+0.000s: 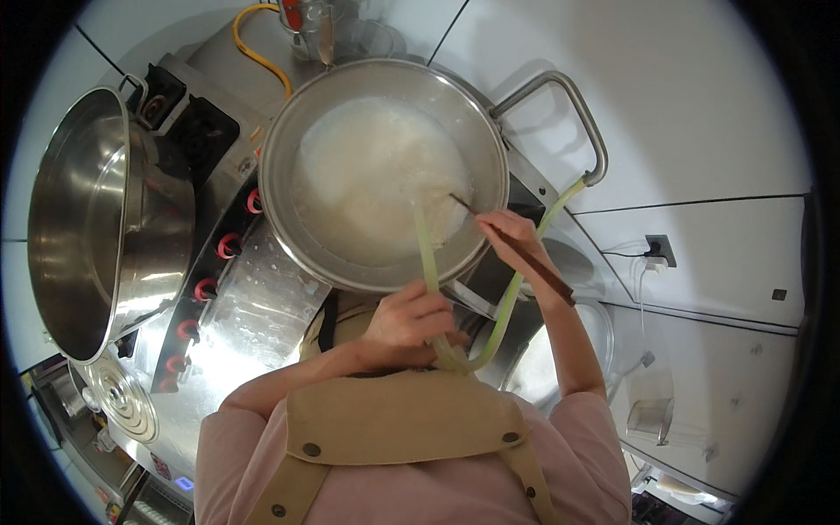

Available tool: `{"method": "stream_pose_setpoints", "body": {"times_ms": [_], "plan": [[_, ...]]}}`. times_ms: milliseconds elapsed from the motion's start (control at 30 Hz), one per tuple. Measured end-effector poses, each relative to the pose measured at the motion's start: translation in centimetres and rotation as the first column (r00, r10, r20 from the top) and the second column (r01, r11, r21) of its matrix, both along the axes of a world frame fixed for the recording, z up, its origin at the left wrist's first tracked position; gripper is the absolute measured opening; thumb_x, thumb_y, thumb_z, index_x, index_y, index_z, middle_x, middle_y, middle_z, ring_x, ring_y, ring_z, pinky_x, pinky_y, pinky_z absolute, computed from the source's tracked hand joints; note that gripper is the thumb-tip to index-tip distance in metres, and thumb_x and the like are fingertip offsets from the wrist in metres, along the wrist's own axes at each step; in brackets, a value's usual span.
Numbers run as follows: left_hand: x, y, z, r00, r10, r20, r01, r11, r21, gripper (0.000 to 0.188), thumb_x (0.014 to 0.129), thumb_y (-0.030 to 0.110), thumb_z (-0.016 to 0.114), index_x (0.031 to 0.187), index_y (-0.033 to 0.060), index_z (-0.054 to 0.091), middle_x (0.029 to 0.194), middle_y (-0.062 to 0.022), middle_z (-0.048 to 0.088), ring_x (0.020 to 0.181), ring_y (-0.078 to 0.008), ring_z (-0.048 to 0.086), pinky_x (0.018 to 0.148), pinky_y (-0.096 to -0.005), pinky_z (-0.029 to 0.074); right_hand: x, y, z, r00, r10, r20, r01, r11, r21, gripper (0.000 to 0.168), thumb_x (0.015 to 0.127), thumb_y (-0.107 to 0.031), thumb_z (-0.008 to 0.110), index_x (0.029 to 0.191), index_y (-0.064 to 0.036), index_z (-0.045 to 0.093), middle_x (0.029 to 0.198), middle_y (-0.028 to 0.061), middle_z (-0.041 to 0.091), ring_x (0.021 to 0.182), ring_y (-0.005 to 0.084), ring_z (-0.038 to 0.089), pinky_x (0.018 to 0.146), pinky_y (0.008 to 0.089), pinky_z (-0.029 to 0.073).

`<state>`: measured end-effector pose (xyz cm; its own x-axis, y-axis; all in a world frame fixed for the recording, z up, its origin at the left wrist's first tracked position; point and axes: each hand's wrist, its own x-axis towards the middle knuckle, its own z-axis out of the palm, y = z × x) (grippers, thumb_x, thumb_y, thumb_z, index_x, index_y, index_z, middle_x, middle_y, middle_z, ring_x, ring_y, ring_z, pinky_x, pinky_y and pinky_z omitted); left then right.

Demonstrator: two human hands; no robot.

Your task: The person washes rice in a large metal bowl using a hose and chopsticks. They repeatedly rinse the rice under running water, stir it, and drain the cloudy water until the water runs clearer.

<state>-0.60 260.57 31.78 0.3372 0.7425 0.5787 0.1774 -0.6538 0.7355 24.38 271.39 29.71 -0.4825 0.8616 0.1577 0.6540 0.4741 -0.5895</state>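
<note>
In front of me stands a large round metal pot (282,164) with cloudy whitish liquid (367,157) in it. My left hand (413,321) grips a pale green hose (425,252) at the pot's near rim, and the hose's end points into the liquid. From my hand the hose loops down and back up to the curved metal spout (584,118) at the right. In my right hand (515,243), over the pot's right rim, are dark brown wooden sticks (538,272), probably chopsticks; their tips reach over the liquid.
A big empty steel pot (157,216) rests tilted at the left beside burners (200,134) and red-ringed knobs (230,246). A yellow hose (252,56) lies behind. At the right are a round container with white contents (535,361) and a wall socket (658,251). A ridged round lid (121,397) is lower left.
</note>
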Motion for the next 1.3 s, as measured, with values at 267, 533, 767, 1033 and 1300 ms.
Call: {"method": "stream_pose_setpoints", "body": {"times_ms": [267,533,767,1033,1300], "plan": [[0.3,-0.4,-0.3,1.000,0.021,0.019,-0.020,0.999,-0.025,0.026,0.062,0.015,0.082,0.069,0.0114,0.057,0.078,-0.0021,0.057,0.068,-0.0233,0.052,0.056,-0.0327,0.046,2.0,-0.2,-0.6,0.993,-0.089,0.082,0.085,0.995,0.054,0.008,0.087,-0.004,0.063,0.094,-0.002,0.066,0.085,0.0151,0.066,0.073,0.0319,0.065,0.065,0.0353,0.052],[-0.3,-0.2,-0.1,0.999,0.033,-0.008,-0.033,0.999,0.015,0.025,0.062,0.014,0.082,0.071,0.0121,0.058,0.078,-0.0012,0.057,0.069,-0.0223,0.051,0.057,-0.0320,0.045,-3.7,-7.0,3.2,0.961,-0.193,-0.198,0.084,0.885,-0.458,0.012,0.086,-0.004,0.065,0.097,-0.002,0.069,0.084,0.0125,0.067,0.072,0.0228,0.065,0.065,0.0308,0.051],[-0.3,-0.3,0.0,0.999,0.051,0.001,-0.051,0.999,0.017,0.025,0.062,0.014,0.082,0.070,0.0123,0.058,0.079,-0.0007,0.057,0.069,-0.0218,0.050,0.057,-0.0316,0.045,0.6,-3.2,4.4,1.000,0.023,0.016,-0.011,0.861,-0.508,0.013,0.087,-0.009,0.065,0.097,-0.002,0.070,0.085,0.0083,0.068,0.079,0.0173,0.064,0.070,0.0295,0.051],[-0.2,-0.3,-0.5,0.999,0.033,0.036,-0.034,0.999,0.012,0.027,0.058,0.012,0.083,0.071,0.0130,0.060,0.081,-0.0019,0.059,0.067,-0.0219,0.050,0.055,-0.0310,0.044,4.9,5.8,3.7,0.956,-0.267,-0.120,0.251,0.959,-0.132,0.016,0.092,-0.008,0.063,0.104,0.000,0.069,0.084,0.0048,0.068,0.077,0.0103,0.061,0.070,0.0233,0.048],[-0.6,-0.2,-1.0,0.996,0.078,0.038,-0.078,0.997,0.017,0.027,0.056,0.013,0.084,0.071,0.0134,0.062,0.082,-0.0019,0.060,0.067,-0.0215,0.050,0.054,-0.0307,0.043,2.6,0.1,4.5,0.973,-0.213,0.084,0.222,0.783,-0.582,0.019,0.093,-0.017,0.062,0.104,-0.003,0.071,0.086,0.0043,0.070,0.077,0.0098,0.063,0.071,0.0246,0.051]]}}
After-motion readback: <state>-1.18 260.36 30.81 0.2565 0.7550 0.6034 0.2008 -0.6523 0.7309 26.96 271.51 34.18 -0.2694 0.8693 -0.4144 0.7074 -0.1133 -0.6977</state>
